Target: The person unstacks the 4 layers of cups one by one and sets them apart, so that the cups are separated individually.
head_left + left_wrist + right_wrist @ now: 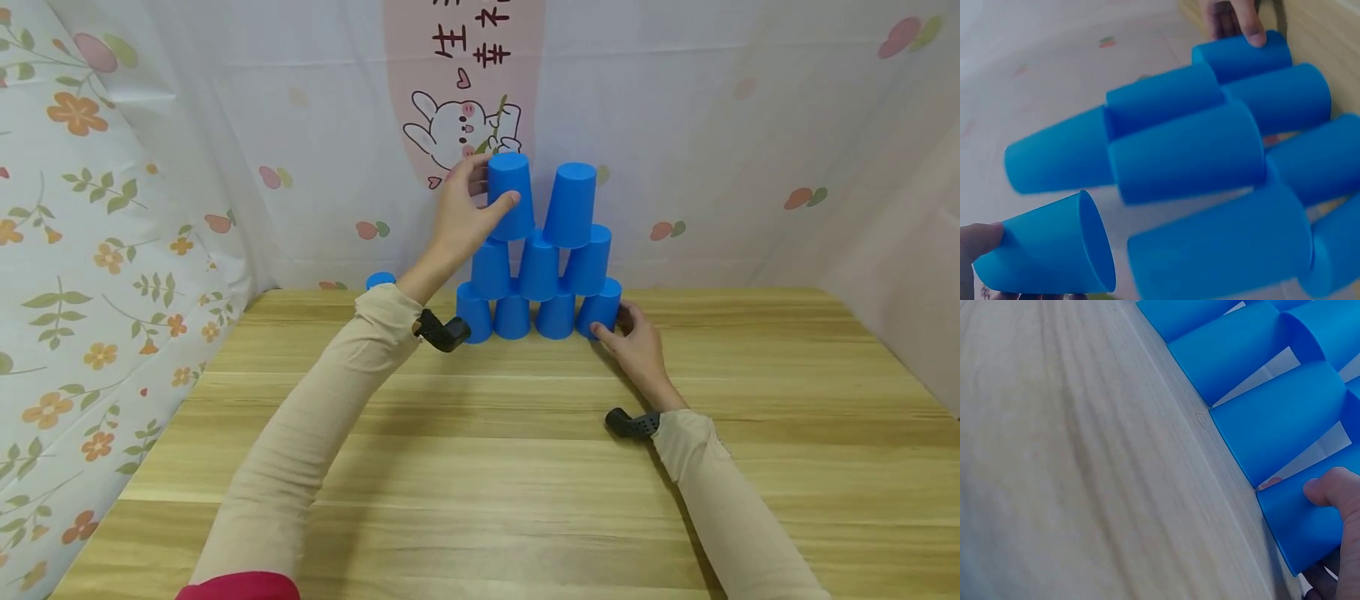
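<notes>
Upside-down blue cups stand in a tiered stack: several in the bottom row, three in the middle row [538, 267], and one upper cup [572, 207] at the right of the third tier. My left hand [459, 215] holds another blue cup [1047, 247] by its sides, thumb in front. In the left wrist view this cup is tilted and apart from the stack, its rim facing the middle row. My right hand [639, 346] grips the bottom row's rightmost cup [1307, 515], its thumb on the front; the other fingers are partly hidden behind.
A further blue cup [380, 279] stands left of the stack, mostly hidden by my left forearm. The stack is near the back edge of the wooden table [480, 483]. Behind it hangs a printed white cloth [300, 167], and a floral cloth [90, 292] hangs at left.
</notes>
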The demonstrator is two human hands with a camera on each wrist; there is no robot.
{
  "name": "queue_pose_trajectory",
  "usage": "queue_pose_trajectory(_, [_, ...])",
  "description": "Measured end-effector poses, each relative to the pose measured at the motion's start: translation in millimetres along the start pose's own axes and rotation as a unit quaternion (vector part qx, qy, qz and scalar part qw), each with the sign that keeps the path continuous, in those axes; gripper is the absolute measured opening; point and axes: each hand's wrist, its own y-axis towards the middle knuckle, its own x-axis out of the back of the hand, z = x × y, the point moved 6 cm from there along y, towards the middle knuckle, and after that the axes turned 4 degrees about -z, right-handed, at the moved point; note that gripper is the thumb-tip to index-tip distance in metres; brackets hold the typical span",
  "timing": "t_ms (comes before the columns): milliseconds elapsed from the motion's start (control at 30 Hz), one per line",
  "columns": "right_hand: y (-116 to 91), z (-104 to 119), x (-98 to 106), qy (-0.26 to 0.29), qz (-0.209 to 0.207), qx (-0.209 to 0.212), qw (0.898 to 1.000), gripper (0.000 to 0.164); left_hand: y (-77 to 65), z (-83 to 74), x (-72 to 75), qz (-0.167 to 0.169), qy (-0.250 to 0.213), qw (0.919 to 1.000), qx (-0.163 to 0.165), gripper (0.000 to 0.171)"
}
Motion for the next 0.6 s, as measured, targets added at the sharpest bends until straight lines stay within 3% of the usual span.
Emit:
queue_pose_trajectory(200, [-0.9,-0.4,-0.6,-0.001,-0.004,-0.003,1.000,0.063,-0.5,-2.0,38.9,-0.035,0.034,0.9985,-0.023,0.055])
queue_pose_trajectory(400, [-0.9,0.2,-2.5,0.005,-0.002,0.000,1.000,0.063,-7.4,3.5,90.7,-0.075,0.051,0.9958,-0.012,0.054])
queue_pose_trajectory(600, [-0.9,-0.7,-1.8,0.006,-0.001,-0.001,1.000,0.065,-16.4,18.7,139.2,-0.108,0.061,0.9923,0.008,0.053])
